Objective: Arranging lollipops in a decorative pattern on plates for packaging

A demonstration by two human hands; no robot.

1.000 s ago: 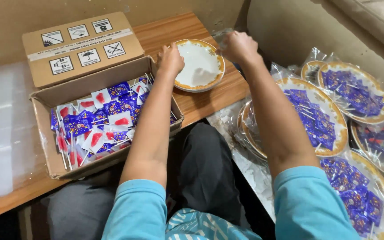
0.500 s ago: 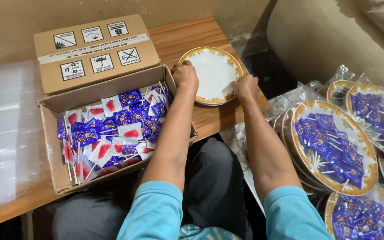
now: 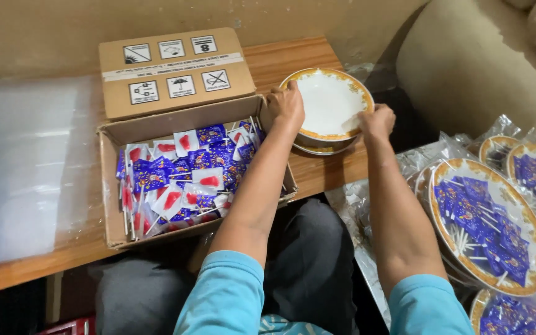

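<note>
Left hand (image 3: 286,105) and right hand (image 3: 376,121) grasp opposite rims of white gold-edged plate (image 3: 330,102). Open cardboard box (image 3: 187,180) of small flags sits just left of plate.

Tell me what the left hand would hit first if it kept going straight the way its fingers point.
The left hand grips the near-left rim of the white gold-rimmed plate, fingers aimed away from the person. Straight on, it would probably slide over that plate's face; depth beyond is unclear.
</note>
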